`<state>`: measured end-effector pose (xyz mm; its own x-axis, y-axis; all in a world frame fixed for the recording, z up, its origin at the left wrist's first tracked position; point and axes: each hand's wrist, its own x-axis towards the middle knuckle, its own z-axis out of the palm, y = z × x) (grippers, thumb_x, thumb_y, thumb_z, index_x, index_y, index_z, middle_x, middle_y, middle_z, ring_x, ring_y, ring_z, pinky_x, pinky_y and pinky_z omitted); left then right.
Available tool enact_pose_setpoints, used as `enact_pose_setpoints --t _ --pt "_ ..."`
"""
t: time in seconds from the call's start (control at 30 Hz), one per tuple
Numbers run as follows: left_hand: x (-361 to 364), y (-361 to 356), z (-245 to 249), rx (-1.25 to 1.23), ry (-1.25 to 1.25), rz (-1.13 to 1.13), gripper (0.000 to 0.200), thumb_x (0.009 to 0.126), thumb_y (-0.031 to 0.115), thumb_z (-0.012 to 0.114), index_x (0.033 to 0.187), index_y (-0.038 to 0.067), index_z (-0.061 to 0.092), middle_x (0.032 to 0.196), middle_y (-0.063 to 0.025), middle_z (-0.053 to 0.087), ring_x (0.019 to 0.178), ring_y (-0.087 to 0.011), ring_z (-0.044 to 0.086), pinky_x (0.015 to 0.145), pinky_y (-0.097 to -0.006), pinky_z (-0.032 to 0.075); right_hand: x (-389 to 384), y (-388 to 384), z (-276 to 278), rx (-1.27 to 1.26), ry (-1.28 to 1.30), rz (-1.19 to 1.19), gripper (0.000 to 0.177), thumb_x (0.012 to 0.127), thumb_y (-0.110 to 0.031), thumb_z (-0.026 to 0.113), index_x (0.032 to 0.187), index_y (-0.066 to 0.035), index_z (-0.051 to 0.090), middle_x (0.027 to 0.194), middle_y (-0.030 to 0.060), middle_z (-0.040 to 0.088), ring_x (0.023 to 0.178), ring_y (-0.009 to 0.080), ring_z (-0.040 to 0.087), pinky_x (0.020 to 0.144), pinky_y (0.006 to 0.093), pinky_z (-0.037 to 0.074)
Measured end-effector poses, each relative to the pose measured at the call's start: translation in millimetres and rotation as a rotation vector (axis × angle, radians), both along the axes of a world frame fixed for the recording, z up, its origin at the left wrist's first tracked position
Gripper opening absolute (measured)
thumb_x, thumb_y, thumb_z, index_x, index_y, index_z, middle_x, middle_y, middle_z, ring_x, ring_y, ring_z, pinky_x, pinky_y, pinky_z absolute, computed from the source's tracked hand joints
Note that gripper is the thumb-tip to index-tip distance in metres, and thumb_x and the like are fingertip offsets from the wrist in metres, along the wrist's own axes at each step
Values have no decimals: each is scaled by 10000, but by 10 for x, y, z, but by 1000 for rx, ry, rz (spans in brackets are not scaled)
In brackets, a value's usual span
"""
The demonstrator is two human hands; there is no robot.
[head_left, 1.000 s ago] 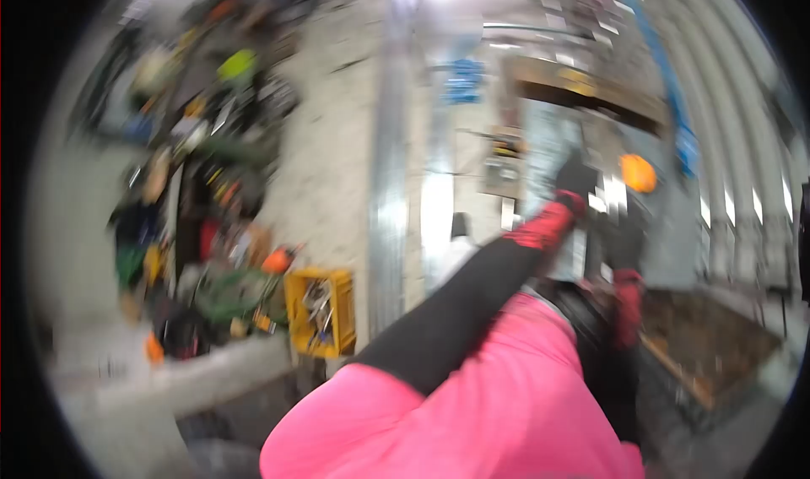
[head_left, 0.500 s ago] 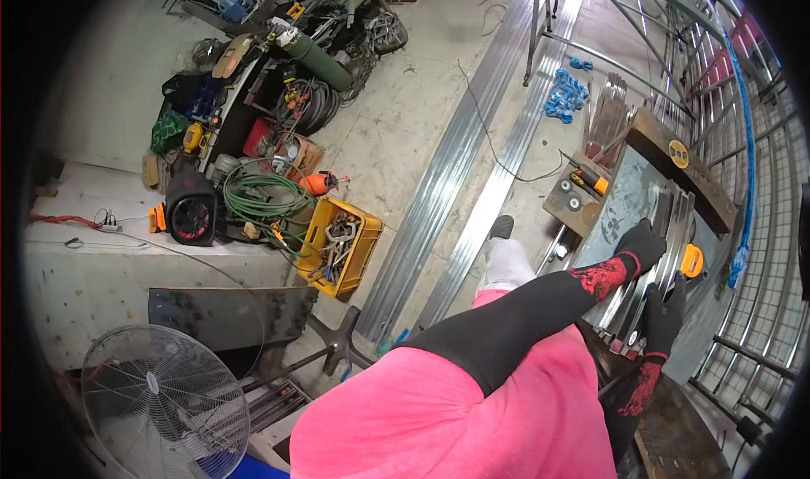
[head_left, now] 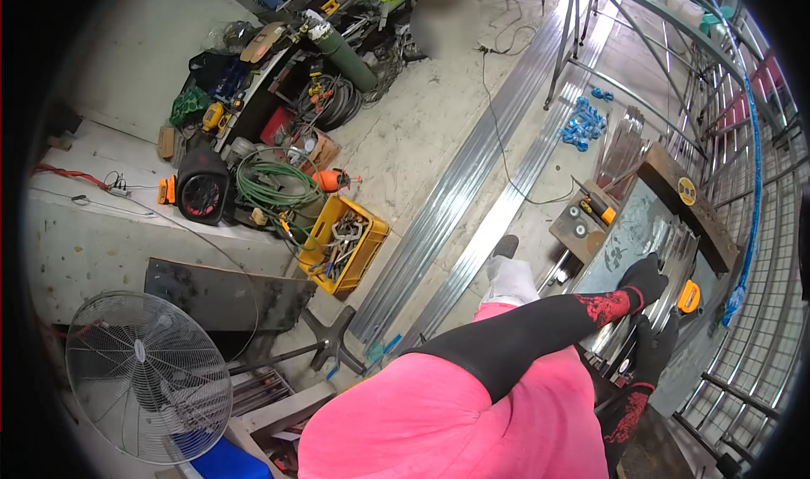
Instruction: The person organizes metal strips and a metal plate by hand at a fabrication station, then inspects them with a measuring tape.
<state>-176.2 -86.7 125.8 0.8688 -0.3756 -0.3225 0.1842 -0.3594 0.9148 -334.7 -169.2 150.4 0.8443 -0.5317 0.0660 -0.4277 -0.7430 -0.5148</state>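
Observation:
Several long shiny metal strips lie side by side on a grey work table at the right. My left hand, in a black glove, is closed over the strips on their left side. Nearer the table's lower end is my right hand, also gloved in black, its fingers apart beside the strips; its palm side is hidden. An orange-yellow tool, perhaps a tape measure, rests just right of the strips.
A rusty beam borders the table's far end. Power tools sit at its left. Long metal profiles lie on the floor. A yellow crate, a fan and a metal rack stand around.
The view has shifted, moving the table slightly lower in the picture. My right hand sits a little lower along the strips. My left hand stays on them.

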Motion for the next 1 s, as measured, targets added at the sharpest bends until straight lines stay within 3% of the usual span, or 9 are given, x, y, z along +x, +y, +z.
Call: enact_pose_setpoints --t 0.3,0.37,0.7,1.0 --pt "-1 137 112 45 -10 -102 548 900 414 722 1250 3 628 1149 -264 730 1106 -436 701 951 -525 536 -94 3 -204 59 -164 -47 729 932 -276 805 1529 33 521 1533 261 545 1438 378 506 1197 453 382" --pt "-31 118 79 52 -21 -108 565 896 423 722 1256 -3 629 1144 -263 731 1104 -435 701 950 -525 540 -81 26 -215 25 -222 -38 688 920 -234 808 1482 65 547 1461 268 589 1394 401 524 1189 473 384" --pt "-34 210 -21 16 -48 -234 624 930 387 663 1373 -38 556 1194 -317 707 1141 -464 686 1003 -525 525 -74 58 -215 65 -250 -44 662 917 -226 811 1463 64 572 1450 257 592 1378 394 526 1192 464 385" --pt "48 315 -95 -89 26 -278 607 919 401 669 1364 -5 597 1214 -313 708 1145 -459 685 994 -517 532 -15 223 -98 -78 -115 -60 821 903 -335 834 1526 60 473 1445 291 574 1376 438 515 1168 492 398"
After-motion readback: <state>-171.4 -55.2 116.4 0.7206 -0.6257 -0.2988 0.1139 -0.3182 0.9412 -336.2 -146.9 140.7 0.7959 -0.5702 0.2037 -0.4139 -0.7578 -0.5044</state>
